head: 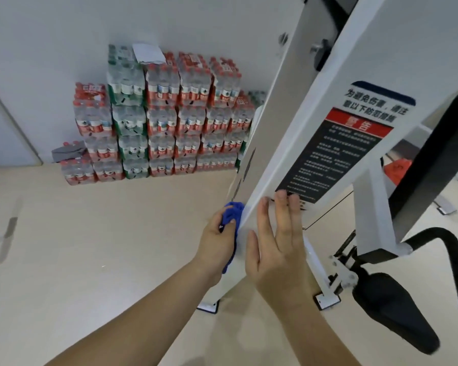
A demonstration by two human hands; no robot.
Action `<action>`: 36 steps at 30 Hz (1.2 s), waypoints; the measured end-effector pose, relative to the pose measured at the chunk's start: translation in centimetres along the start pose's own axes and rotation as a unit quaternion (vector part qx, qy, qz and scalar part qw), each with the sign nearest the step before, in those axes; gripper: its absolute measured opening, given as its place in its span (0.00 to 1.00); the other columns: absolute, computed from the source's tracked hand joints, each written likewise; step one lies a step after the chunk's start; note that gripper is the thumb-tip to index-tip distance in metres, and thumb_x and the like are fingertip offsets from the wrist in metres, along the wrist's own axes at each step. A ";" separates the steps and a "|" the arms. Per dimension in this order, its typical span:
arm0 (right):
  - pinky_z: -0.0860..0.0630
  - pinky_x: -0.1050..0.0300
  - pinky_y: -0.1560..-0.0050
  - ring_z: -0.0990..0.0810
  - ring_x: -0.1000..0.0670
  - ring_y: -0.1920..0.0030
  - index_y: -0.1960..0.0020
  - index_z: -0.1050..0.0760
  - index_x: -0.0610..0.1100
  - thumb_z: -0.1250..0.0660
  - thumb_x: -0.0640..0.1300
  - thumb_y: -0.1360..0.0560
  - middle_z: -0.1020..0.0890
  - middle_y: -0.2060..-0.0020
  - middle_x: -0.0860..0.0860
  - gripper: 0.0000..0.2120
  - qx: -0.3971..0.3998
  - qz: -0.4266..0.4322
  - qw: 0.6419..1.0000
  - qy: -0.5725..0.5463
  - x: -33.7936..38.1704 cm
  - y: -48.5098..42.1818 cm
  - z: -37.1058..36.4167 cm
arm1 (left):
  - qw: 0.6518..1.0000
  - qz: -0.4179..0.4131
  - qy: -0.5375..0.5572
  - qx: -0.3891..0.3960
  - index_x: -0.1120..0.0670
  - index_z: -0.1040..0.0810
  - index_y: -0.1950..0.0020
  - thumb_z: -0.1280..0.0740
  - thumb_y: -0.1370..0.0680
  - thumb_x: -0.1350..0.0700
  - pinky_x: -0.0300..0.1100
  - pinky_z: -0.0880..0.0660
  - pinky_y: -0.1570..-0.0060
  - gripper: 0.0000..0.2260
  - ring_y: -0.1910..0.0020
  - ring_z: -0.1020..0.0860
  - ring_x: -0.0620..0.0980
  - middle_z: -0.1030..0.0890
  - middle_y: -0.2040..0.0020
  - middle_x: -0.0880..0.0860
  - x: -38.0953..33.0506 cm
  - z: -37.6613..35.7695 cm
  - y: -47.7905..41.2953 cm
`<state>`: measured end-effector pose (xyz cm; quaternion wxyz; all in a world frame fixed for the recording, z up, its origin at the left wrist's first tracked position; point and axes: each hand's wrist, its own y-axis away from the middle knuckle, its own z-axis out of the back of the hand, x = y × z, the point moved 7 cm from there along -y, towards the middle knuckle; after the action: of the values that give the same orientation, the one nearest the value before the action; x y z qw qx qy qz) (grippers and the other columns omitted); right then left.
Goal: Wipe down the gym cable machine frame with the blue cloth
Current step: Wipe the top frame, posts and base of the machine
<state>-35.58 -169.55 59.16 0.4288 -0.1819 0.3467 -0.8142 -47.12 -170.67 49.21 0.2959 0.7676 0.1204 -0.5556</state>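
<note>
So the person is right up against the white cable machine frame, at the big slanted upright post. The left hand has the blue cloth bunched up in curled fingers and pressed against the left side face of that post, low down, with a tail of cloth hanging below the palm. The right hand holds nothing; it's flat on the front face of the same post, fingers straight and close together, and the fingertips just reach the bottom edge of the black-and-red warning label stuck there. Both hands are on the same stretch of the post, one on each side of its front-left edge. To the right of them a thin cable runs down at an angle, and further right there's a black padded seat and a curved black handle. The post's foot plate sits on the pale floor. Back against the white wall there's a big stack of shrink-wrapped water bottle packs, mostly red labels with a green-label column, and a sheet of paper on top.
</note>
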 end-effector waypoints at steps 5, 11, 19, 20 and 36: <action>0.27 0.43 0.30 0.27 0.40 0.29 0.29 0.25 0.36 0.33 0.36 0.24 0.26 0.31 0.42 0.23 0.008 -0.006 0.992 -0.123 3.0 -0.2 0.1 | 0.996 -0.062 -0.046 0.045 0.46 0.21 0.39 0.41 0.15 0.57 0.37 0.20 0.52 0.11 0.52 0.17 0.42 0.16 0.50 0.43 -2.1 0.2 0.1; 0.21 0.53 0.43 0.20 0.51 0.38 0.35 0.19 0.42 0.34 0.36 0.23 0.19 0.39 0.51 0.17 0.078 -0.093 0.959 -0.257 5.4 -2.6 -4.4 | 0.977 0.026 -0.176 0.117 0.52 0.18 0.51 0.36 0.19 0.61 0.35 0.22 0.62 0.08 0.59 0.17 0.42 0.15 0.59 0.49 0.2 5.8 -1.9; 0.23 0.57 0.38 0.21 0.59 0.41 0.38 0.19 0.49 0.36 0.43 0.17 0.20 0.44 0.62 0.11 0.115 -0.402 0.854 -0.310 4.0 -8.2 -14.7 | 0.991 0.040 -0.105 0.071 0.49 0.17 0.43 0.38 0.16 0.60 0.43 0.19 0.49 0.11 0.50 0.15 0.49 0.13 0.50 0.50 -4.5 14.6 -11.1; 0.23 0.59 0.39 0.20 0.59 0.41 0.38 0.19 0.51 0.35 0.42 0.17 0.20 0.45 0.61 0.11 0.101 -0.433 0.836 -0.322 4.1 -9.2 -15.7 | 0.992 0.040 -0.096 0.078 0.51 0.17 0.43 0.38 0.16 0.60 0.44 0.19 0.50 0.10 0.51 0.15 0.51 0.13 0.51 0.52 -5.2 15.4 -12.4; 0.24 0.72 0.49 0.20 0.63 0.42 0.39 0.20 0.53 0.34 0.40 0.18 0.18 0.42 0.59 0.12 -0.057 -0.537 0.799 -0.263 -5.9 -24.7 -23.1 | 0.977 0.094 -0.030 0.192 0.47 0.17 0.47 0.31 0.19 0.51 0.56 0.18 0.44 0.04 0.49 0.16 0.57 0.14 0.50 0.52 -18.9 6.1 -34.1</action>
<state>-60.05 -145.53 60.96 -0.0139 -0.5703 0.1134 -0.8134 -76.07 -144.44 54.51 0.1975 0.8010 -0.0697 -0.5608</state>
